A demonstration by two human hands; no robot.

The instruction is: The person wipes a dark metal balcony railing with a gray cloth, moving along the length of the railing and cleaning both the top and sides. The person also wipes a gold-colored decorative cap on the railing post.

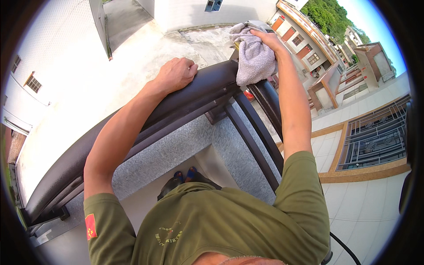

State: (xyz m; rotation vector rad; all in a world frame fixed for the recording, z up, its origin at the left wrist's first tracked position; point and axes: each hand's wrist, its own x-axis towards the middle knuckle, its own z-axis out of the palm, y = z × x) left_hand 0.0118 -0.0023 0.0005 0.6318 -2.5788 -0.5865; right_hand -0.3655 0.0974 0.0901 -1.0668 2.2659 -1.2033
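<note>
A dark brown metal handrail (194,88) runs across in front of me and turns at a corner. My left hand (176,73) is closed over its outer edge, with the fingers curled and partly hidden. At the corner post, a grey terry cloth (256,57) is bunched up and draped over the top. My right hand (268,40) grips this cloth from above and presses it against the post, the fingertips partly sunk into its folds. Beyond the corner, the right-hand rail (268,98) passes below my right forearm.
Below the rail lies a grey granite ledge (165,152), with my sandalled feet (191,173) on the floor behind it. A drop to a concrete yard (88,95) lies outside. On the right is a tiled wall with a barred window (375,137); houses stand farther off.
</note>
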